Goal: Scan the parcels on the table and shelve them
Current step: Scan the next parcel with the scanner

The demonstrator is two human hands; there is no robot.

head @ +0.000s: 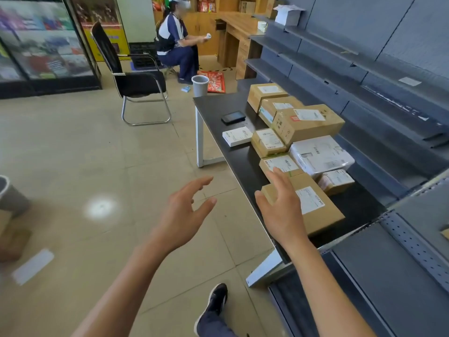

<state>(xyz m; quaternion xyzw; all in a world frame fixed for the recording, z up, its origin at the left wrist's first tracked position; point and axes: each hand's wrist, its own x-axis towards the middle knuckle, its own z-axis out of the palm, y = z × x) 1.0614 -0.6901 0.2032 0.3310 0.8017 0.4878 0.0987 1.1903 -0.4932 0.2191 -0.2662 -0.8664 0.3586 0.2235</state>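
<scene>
Parcels (301,142) all sit on the table (213,105), scanner (233,117) at its far edge. My right hand (281,205) hovers over the nearest box (313,205), fingers spread, holding nothing; left hand (187,210) open, off the table's edge. I'd grab the scanner first, label up.

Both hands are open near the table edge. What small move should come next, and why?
Probably close the right hand on the nearest cardboard parcel. Its fingers already reach over that parcel's near corner, while the left hand hangs over the floor, holding nothing. The dark scanner lies farther along the table.
</scene>
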